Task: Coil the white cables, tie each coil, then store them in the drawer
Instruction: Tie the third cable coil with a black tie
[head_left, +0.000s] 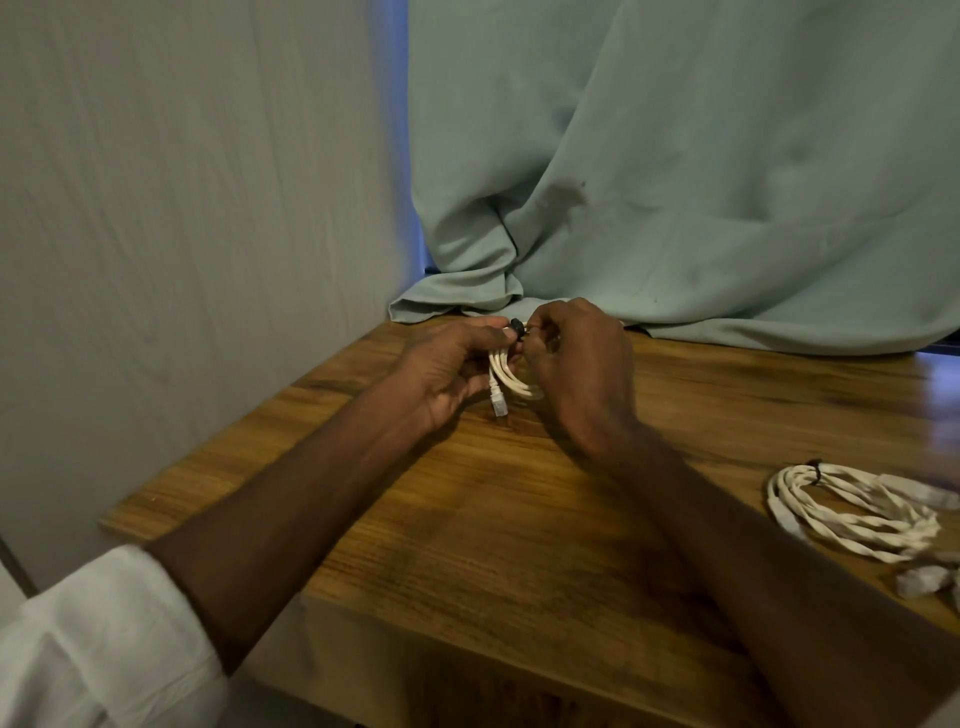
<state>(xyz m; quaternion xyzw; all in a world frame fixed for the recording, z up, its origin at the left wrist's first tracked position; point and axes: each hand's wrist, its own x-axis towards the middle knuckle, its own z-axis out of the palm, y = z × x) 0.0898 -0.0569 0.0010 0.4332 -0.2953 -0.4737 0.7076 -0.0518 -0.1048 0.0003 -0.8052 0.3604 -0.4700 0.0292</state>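
A small white cable coil (506, 378) hangs between both hands above the far part of the wooden table (467, 519). My left hand (447, 371) grips the coil's left side, and its clear plug (500, 405) dangles below. My right hand (576, 364) pinches a small black tie (517, 327) at the top of the coil. A second coil of twisted white cable (852, 512), bound with a black tie (816, 470), lies on the table at the right edge. No drawer is in view.
A pale green cloth (675, 208) hangs behind the table and drapes onto its far edge. A light wall (182, 208) stands close on the left. White plugs (922, 581) of the tied coil lie near the right border.
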